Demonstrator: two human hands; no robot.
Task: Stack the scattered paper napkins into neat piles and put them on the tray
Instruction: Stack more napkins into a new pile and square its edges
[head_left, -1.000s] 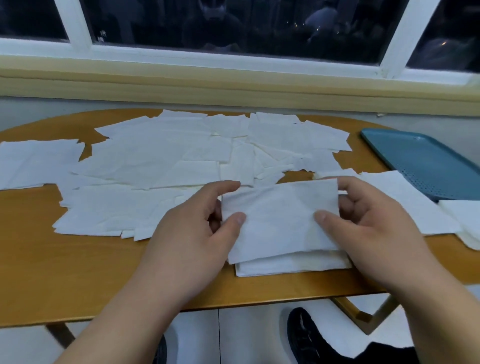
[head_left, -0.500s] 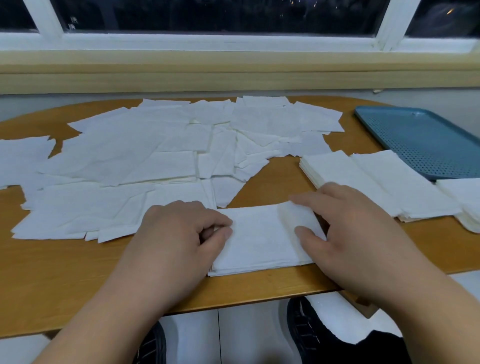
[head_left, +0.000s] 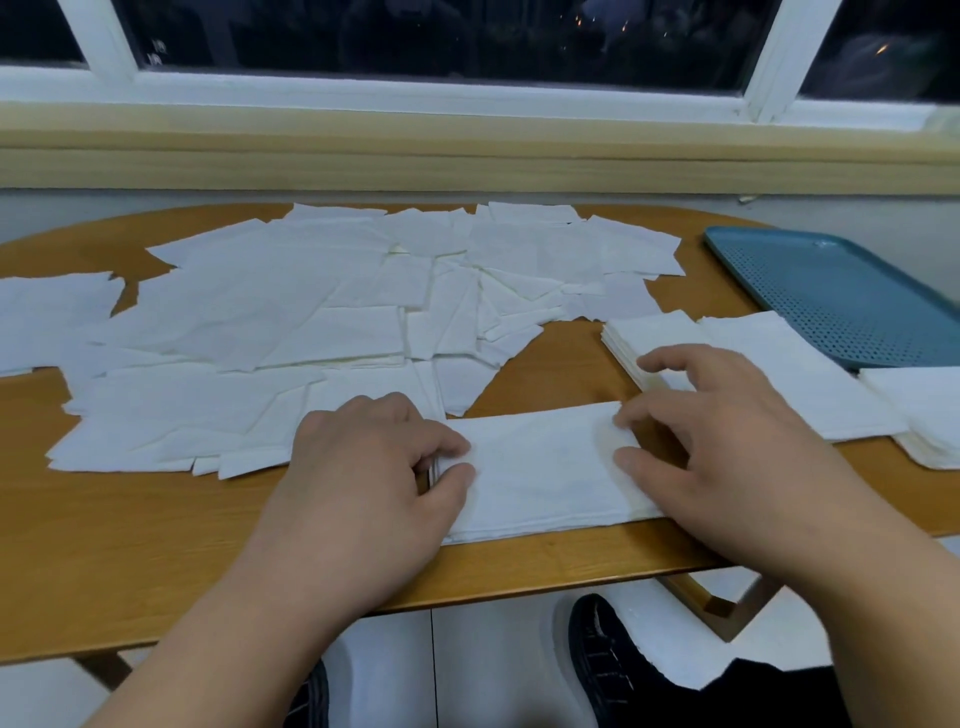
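A small stack of white napkins (head_left: 540, 467) lies flat near the table's front edge. My left hand (head_left: 363, 478) pinches its left end between thumb and fingers. My right hand (head_left: 722, 441) rests on its right end with fingers spread, fingertips touching the paper. Many loose napkins (head_left: 291, 317) lie scattered and overlapping across the middle and left of the table. Three tidy piles sit on the table to the right: one (head_left: 654, 338), a second (head_left: 800, 379), a third (head_left: 924, 410) at the frame's edge. The blue-green perforated tray (head_left: 831, 291) lies at the far right with nothing on it.
The table (head_left: 156, 561) is oval, wood-coloured, and stands against a windowsill wall (head_left: 467, 166). Bare wood shows along the front edge at the left. Below the table edge I see a dark shoe (head_left: 602, 654) on a white tiled floor.
The stack was held raised and tilted a second ago; now it lies flat on the table. Both hands lowered with it, and the right fingers have spread along its right end.
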